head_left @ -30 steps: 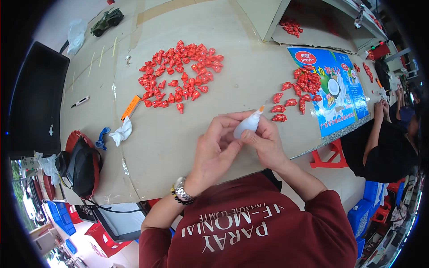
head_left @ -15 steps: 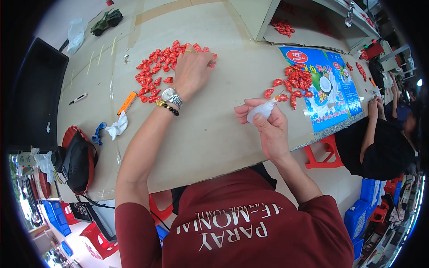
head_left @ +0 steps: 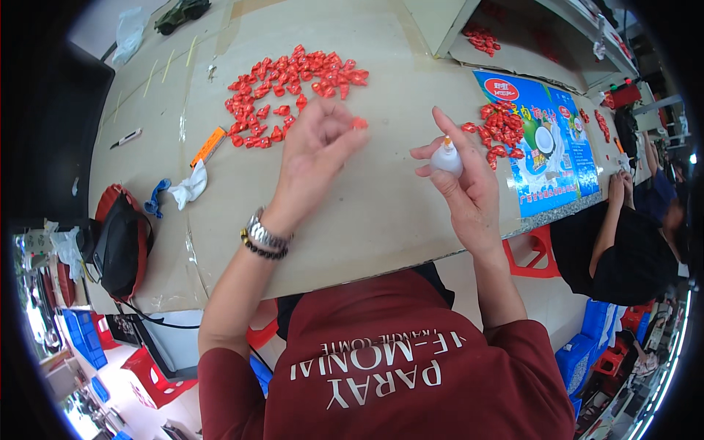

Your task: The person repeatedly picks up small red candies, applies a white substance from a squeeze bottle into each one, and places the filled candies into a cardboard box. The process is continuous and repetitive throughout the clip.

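Observation:
My left hand (head_left: 317,155) hovers over the table and pinches one small red piece (head_left: 358,123) at its fingertips. A large scatter of the same red pieces (head_left: 290,81) lies just beyond it. My right hand (head_left: 463,187) grips a small white glue bottle (head_left: 445,157) with an orange nozzle, held upright a short way right of the left hand. A smaller heap of red pieces (head_left: 499,128) sits on the edge of a blue printed sheet (head_left: 546,158), right of the bottle.
An orange utility knife (head_left: 208,147), a crumpled white cloth (head_left: 189,188) with a blue item, and a red-black bag (head_left: 121,242) lie at the left. More red pieces (head_left: 480,38) lie far back. Another seated person (head_left: 631,235) works at the right.
My left hand has drawn back from the big red pile with one red piece and come toward the bottle. My right hand has raised the bottle upright.

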A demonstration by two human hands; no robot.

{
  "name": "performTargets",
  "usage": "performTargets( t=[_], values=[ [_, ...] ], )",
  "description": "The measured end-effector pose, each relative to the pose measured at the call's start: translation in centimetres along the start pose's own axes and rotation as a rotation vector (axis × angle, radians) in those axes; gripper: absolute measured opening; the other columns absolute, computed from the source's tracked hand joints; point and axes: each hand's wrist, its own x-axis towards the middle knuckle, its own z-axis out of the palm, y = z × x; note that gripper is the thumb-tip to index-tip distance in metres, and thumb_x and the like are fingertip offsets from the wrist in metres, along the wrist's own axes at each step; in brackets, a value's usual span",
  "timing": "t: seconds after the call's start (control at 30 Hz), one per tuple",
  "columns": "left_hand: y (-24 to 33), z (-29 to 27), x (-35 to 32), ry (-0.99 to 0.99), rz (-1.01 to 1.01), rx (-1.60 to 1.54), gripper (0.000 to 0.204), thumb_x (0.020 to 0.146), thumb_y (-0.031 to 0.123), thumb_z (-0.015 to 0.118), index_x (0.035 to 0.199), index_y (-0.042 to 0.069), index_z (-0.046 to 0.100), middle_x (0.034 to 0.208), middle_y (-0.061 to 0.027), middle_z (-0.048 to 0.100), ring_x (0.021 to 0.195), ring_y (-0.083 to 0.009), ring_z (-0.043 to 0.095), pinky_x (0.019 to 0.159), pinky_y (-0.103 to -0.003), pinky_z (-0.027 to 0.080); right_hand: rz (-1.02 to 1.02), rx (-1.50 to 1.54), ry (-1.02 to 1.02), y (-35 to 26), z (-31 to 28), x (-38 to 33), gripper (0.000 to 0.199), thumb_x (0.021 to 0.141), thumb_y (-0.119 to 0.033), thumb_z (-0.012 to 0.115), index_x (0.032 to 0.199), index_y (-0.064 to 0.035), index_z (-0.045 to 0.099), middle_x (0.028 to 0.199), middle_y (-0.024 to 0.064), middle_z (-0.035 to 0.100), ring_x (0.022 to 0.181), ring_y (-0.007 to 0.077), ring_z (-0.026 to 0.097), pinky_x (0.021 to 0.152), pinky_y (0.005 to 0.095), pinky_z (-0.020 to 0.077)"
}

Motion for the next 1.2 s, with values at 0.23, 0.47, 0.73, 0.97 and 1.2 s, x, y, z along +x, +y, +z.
performTargets(
  t=[0.23,0.47,0.73,0.97,1.2],
  values=[
    [-2.1,1.2,-8.0,0.090,-0.224,-0.698,0.021,0.085,0.011,0.066,0.103,0.004,0.057,0.088,-0.0067,0.061,0.054,-0.0069,0.050,0.042,-0.018,0.036,0.091,0.449,0.047,-0.1,1.6,-1.0,0.033,0.076,0.013,0.062,0.104,-0.0020,0.053,0.103,0.0151,0.063,0.093,0.0169,0.062,0.081,0.0276,0.0498],
    [-3.3,2.1,-9.7,0.167,-0.204,-0.763,0.022,0.088,0.012,0.064,0.106,0.003,0.056,0.095,-0.0075,0.061,0.056,-0.0082,0.051,0.042,-0.019,0.036,0.050,0.713,0.098,1.1,2.7,-1.6,0.023,0.082,-0.002,0.066,0.102,-0.0010,0.053,0.102,0.0201,0.064,0.084,0.0145,0.062,0.070,0.0243,0.0508],
    [-3.1,2.0,-10.0,0.185,-0.203,-0.700,0.021,0.089,0.008,0.062,0.106,0.000,0.055,0.089,-0.0056,0.061,0.052,-0.0082,0.051,0.040,-0.020,0.036,-0.180,0.463,0.106,1.2,3.6,-2.5,0.020,0.085,-0.007,0.064,0.101,0.0006,0.054,0.099,0.0194,0.064,0.081,0.0167,0.061,0.066,0.0251,0.0495],
    [-2.8,2.2,-9.8,0.218,-0.247,-0.709,0.020,0.090,0.008,0.060,0.107,-0.001,0.055,0.079,-0.0040,0.059,0.051,-0.0077,0.051,0.040,-0.020,0.037,-0.382,0.290,0.078,1.8,4.0,-2.2,0.021,0.081,-0.002,0.066,0.099,0.0022,0.056,0.096,0.0195,0.065,0.081,0.0206,0.061,0.069,0.0286,0.0503],
    [-3.1,2.0,-10.0,0.170,-0.246,-0.740,0.022,0.091,0.007,0.058,0.110,-0.002,0.055,0.081,-0.0047,0.060,0.053,-0.0070,0.052,0.041,-0.019,0.039,-0.445,0.237,0.082,1.7,4.3,-2.0,0.023,0.080,-0.004,0.070,0.098,0.0035,0.058,0.094,0.0203,0.066,0.080,0.0206,0.062,0.065,0.0278,0.0506]
  ],
)
